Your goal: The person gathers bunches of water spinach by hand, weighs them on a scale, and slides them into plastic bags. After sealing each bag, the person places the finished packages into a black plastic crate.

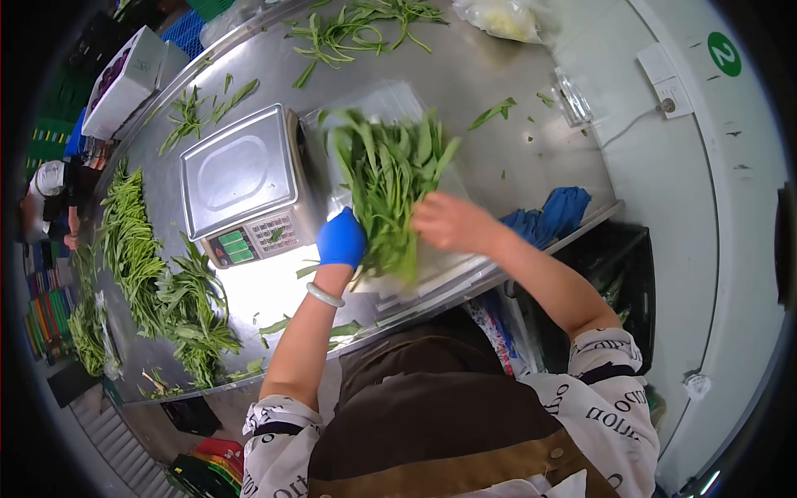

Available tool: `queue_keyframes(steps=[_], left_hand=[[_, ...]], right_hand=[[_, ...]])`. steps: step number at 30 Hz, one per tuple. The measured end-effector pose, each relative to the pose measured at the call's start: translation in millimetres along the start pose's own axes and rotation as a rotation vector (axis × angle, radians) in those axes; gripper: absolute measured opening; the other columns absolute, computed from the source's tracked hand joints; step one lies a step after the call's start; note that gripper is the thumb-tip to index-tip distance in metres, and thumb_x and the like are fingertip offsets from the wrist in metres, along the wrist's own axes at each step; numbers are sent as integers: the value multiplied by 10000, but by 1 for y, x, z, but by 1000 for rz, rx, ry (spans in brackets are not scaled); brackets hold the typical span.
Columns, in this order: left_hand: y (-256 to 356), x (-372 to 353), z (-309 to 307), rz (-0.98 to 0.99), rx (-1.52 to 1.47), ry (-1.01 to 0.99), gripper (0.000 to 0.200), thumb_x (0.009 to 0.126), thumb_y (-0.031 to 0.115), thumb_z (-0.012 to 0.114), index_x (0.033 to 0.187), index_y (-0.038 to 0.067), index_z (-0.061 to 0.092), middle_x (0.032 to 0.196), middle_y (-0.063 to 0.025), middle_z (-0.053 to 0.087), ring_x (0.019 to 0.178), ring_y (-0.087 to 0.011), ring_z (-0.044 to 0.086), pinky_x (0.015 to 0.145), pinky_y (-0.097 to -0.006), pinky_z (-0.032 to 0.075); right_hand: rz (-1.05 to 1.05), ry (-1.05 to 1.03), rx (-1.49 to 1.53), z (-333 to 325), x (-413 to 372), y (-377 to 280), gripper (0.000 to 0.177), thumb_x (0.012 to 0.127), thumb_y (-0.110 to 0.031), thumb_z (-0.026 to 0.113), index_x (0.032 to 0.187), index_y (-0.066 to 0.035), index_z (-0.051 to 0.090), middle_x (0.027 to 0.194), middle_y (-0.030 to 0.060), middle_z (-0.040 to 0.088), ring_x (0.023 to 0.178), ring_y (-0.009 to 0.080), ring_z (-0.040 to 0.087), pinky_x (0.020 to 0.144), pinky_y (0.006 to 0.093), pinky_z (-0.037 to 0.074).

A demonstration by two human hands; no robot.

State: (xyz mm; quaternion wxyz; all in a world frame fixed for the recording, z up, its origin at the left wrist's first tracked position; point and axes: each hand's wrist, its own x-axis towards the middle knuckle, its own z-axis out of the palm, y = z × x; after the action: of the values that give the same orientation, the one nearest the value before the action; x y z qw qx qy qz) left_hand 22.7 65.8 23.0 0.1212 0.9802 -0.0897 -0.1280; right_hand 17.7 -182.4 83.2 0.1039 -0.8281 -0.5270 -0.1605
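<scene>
A bunch of long-leaved green vegetables, looking like water spinach (390, 158), is held upright over a clear plastic sheet or bag on the metal table, its lower end blurred. My left hand (341, 239), in a blue glove with a pale bangle at the wrist, is closed round the bunch's left side; its fingertips are hidden behind the leaves. My bare right hand (452, 222) has its bent fingers closed on the right edge of the same bunch. Left of the bunch stands a digital scale (239, 170) with a bare metal pan.
Piles of greens (137, 249) lie along the table's left side, with more stems (357, 33) at the far edge. A crumpled blue glove (552, 216) lies at right. Behind are a plastic bag (502, 18) and a white foam box (124, 91). Another person (51, 195) stands far left.
</scene>
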Motion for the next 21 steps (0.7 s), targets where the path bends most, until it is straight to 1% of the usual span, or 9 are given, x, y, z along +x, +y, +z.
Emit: queue_keyframes(steps=[2,4,9,12,13,16,17,20,21], left_hand=[[0,-3,-3,22,178,54,322,808,149,552,1083,-17,560,760,-156,634,679,-317,644,585,-400,510],[5,-19,0,152,347,105,408,797,158,561,1154,-34,515,769,-130,621,642,-276,641,551,-362,506],[-25,-46,27,304,217,-113,448,817,136,521,1247,12,499,792,-117,624,682,-261,633,585,-375,496],[-20,-62,7,319,139,-102,376,811,131,520,1173,41,560,768,-118,631,732,-276,640,623,-398,503],[-16,-62,-3,208,32,-273,434,818,163,528,1239,57,545,935,-179,647,933,-313,623,799,-410,490],[-48,-69,30,295,-748,-199,490,830,203,534,1295,48,516,1168,-245,575,1147,-337,529,948,-387,427],[-60,-69,37,307,-844,-336,645,816,287,602,1393,83,398,1375,-244,413,1276,-380,399,1044,-423,333],[-32,-93,5,292,-329,-235,875,715,336,722,1423,37,302,1418,-209,360,1297,-370,358,1078,-437,293],[-28,-98,16,260,-211,-169,1009,635,394,779,1433,53,264,1423,-195,354,1268,-368,394,1044,-470,315]], right_hand=[[-63,-148,87,-17,42,-37,62,637,-155,615,600,-111,638,795,-13,543,891,206,507,773,305,438],[21,-236,151,6,50,-64,52,621,-138,603,590,-123,642,802,6,557,876,207,520,759,336,445],[322,-343,465,77,39,-102,81,661,-167,663,634,-91,663,809,27,577,889,222,529,730,342,473],[413,-362,551,82,40,-112,127,681,-190,700,678,-67,673,816,47,576,885,240,529,732,354,486],[433,-330,545,82,40,-114,131,671,-190,702,678,-62,676,824,50,579,887,236,530,733,352,487],[426,-298,574,83,36,-110,138,662,-183,702,694,-52,669,845,58,577,890,235,528,746,350,480],[412,-294,594,85,36,-110,140,661,-179,700,703,-50,664,852,60,574,891,236,526,752,351,476],[440,-227,549,94,33,-116,132,657,-161,694,714,-51,649,852,64,564,889,244,523,762,347,465],[402,-216,512,84,37,-117,141,656,-144,686,753,-57,634,857,52,547,880,239,517,752,350,469]])
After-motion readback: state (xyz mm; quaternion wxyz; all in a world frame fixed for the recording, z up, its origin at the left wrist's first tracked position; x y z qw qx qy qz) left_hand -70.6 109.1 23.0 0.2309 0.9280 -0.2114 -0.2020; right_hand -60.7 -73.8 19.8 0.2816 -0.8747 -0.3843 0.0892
